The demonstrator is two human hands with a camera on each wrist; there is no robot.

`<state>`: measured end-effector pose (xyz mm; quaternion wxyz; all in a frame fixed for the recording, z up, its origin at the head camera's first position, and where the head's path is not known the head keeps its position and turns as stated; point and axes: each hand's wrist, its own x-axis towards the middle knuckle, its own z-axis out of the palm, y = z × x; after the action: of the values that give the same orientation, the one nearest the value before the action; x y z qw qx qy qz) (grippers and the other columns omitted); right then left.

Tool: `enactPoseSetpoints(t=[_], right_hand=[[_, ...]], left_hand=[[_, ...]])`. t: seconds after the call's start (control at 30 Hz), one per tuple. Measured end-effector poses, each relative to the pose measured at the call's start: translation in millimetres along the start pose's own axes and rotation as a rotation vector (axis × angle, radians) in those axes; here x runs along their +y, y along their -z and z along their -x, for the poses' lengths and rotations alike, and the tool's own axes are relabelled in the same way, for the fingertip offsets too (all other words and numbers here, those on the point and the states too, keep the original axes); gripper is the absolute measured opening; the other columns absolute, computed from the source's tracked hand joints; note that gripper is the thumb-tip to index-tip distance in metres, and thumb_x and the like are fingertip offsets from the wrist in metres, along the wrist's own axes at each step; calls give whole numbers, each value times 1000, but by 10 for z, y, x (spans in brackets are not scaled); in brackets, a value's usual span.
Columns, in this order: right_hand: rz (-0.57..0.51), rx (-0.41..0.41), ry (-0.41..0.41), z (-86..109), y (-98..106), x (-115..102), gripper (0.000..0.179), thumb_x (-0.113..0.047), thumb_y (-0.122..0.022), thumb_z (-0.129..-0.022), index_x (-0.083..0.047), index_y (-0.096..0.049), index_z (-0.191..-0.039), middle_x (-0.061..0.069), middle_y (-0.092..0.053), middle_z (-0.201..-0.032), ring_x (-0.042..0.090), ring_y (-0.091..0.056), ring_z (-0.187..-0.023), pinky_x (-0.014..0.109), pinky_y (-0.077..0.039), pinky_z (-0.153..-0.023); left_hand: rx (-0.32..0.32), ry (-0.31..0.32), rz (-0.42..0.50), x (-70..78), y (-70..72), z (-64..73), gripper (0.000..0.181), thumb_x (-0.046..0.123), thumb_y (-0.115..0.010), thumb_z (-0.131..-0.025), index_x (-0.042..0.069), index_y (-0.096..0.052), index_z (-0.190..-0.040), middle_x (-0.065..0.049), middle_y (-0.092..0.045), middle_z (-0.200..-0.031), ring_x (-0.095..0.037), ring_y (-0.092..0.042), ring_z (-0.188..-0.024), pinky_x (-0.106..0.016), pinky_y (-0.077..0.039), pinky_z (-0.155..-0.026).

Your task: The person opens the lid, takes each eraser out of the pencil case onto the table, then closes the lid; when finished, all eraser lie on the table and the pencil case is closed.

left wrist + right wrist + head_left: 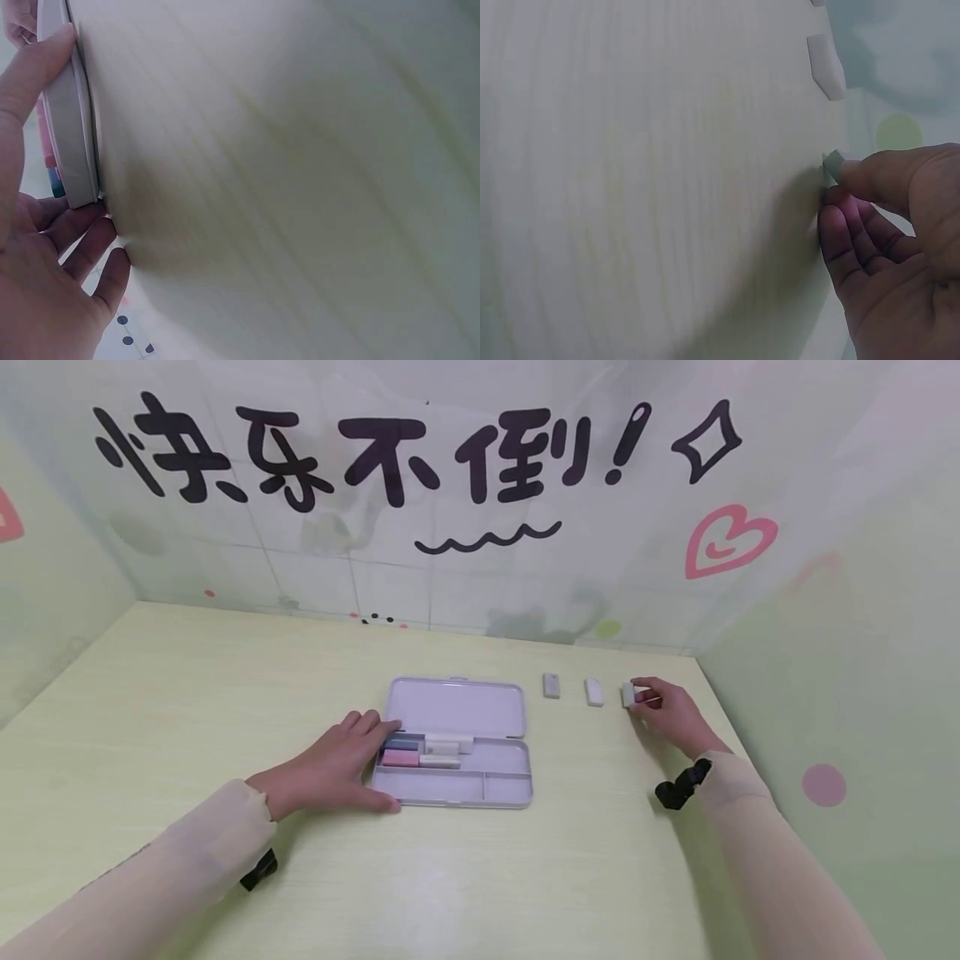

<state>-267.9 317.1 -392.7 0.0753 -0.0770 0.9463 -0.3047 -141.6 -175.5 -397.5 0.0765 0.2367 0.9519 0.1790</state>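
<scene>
A pale lilac pencil case (pixel 507 789) lies with its lid folded back on the table. My left hand (pixel 333 768) holds its left end, the thumb at the front wall and the index fingertip near the hinge. Inside the upper compartment are a pink eraser (pixel 401 759), a blue eraser (pixel 402 745) and several white ones. At the far right, my right hand (pixel 667 710) pinches a small pale eraser (pixel 627 695) between thumb and fingers, close over the table; the fingers hide part of it. To its left lie a white eraser (pixel 593 692) and a greyish eraser (pixel 551 685).
The pale wood-grain table (pixel 465 877) meets a printed back wall (pixel 450 585) just behind the erasers. A green side wall (pixel 840 710) rises close to my right forearm. Both wrists carry a black camera mount (pixel 681 785).
</scene>
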Motion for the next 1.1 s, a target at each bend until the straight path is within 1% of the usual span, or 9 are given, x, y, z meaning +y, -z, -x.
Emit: enactPoseSetpoints(t=[0.1, 0.23, 0.4, 0.57, 0.67, 0.8, 0.93, 1.0, 1.1], right_hand=[[-5, -24, -14, -19, 21, -7, 52, -11, -61, -104, 8, -46, -151, 33, -61, -132, 46, -61, -121, 29, -52, -86], [-15, -40, -36, -41, 45, -15, 52, -11, -60, -104, 10, -47, -149, 32, -60, -131, 44, -60, -121, 19, -47, -77], [-35, -49, -49, -52, 63, -20, 50, -11, -60, -104, 12, -47, -147, 32, -59, -130, 42, -59, -119, 18, -48, -72], [-49, -59, -50, -63, 67, -5, 49, -10, -59, -104, 13, -48, -146, 33, -59, -130, 41, -59, -119, 17, -49, -72], [-50, -62, -53, -66, 69, 4, 48, -9, -59, -104, 14, -49, -145, 32, -59, -129, 36, -60, -115, 17, -50, -71], [-49, -65, -59, -64, 74, 13, 48, -9, -59, -104, 15, -49, -144, 31, -60, -127, 23, -60, -105, 17, -50, -71], [-49, -61, -52, -60, 76, 19, 48, -9, -59, -104, 15, -50, -144, 30, -61, -124, 12, -56, -97, 18, -50, -70], [-47, -58, -47, -56, 76, 18, 48, -10, -60, -104, 15, -50, -143, 30, -62, -123, 10, -56, -94, 18, -49, -70], [-33, -56, -53, -42, 87, 11, 48, -12, -60, -104, 15, -51, -143, 30, -62, -124, 15, -57, -97, 19, -49, -71]], left_hand=[[0, -5, 0, 5, -1, -8, 109, 63, -85, -75, -3, -45, -152, -8, -52, -120, -23, -42, -107, -40, -42, -91], [3, 0, -1, 3, -19, -12, 109, 63, -85, -75, -3, -45, -153, -7, -51, -121, -23, -42, -108, -40, -42, -92], [3, 4, 0, 2, -27, -10, 109, 63, -85, -75, -2, -45, -153, -8, -51, -122, -24, -42, -109, -40, -43, -92], [-2, 7, 1, 5, -15, -8, 110, 63, -85, -75, -2, -44, -153, -8, -51, -122, -24, -42, -109, -41, -42, -92], [-3, 8, 0, 7, -11, -8, 110, 63, -85, -75, -2, -45, -153, -8, -51, -122, -24, -42, -109, -40, -42, -91], [-4, 10, 0, 7, -9, -6, 110, 63, -85, -75, -2, -45, -153, -8, -51, -122, -24, -42, -109, -40, -42, -91], [-3, 11, 3, 2, -9, -2, 110, 63, -85, -75, -2, -44, -153, -7, -51, -122, -23, -41, -108, -39, -41, -90], [-2, 11, 5, -2, -12, -2, 110, 64, -85, -75, -2, -44, -153, -7, -51, -122, -23, -41, -108, -39, -41, -90], [-2, 8, 7, -7, -17, -4, 110, 64, -85, -75, -2, -44, -153, -7, -50, -121, -23, -41, -108, -39, -41, -90]])
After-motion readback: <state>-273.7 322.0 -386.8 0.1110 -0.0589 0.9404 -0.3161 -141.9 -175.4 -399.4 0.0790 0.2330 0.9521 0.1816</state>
